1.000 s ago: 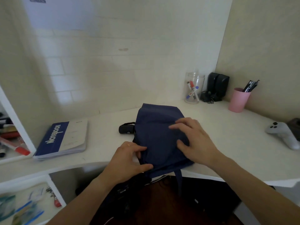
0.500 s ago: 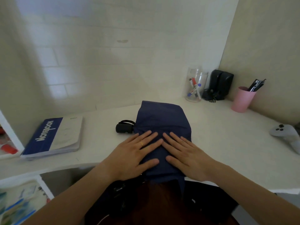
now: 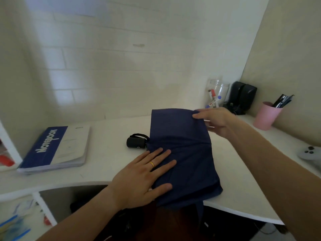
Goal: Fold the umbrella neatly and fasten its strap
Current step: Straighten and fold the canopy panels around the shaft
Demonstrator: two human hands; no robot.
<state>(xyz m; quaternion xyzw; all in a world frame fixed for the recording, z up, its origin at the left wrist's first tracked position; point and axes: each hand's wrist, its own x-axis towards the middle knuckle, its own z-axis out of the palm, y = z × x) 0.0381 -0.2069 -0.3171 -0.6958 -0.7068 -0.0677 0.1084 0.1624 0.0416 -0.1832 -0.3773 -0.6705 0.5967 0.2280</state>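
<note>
A: why's the left hand (image 3: 145,178) spread flat on the navy umbrella canopy (image 3: 182,153)?

B: probably pinning it to the white desk (image 3: 107,164) so it won't slide. The right hand (image 3: 217,121) pinches the far corner, likely tugging folds straight. Handle (image 3: 136,142) pokes out left.

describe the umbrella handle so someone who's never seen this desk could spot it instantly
Start at the white desk and find the navy umbrella canopy spread flat at its middle, under the left hand. The handle sticks out from the canopy's left edge, between it and the blue-and-white notebook. It is the only short black cylinder there, with a thin black loop arching over it.
</note>
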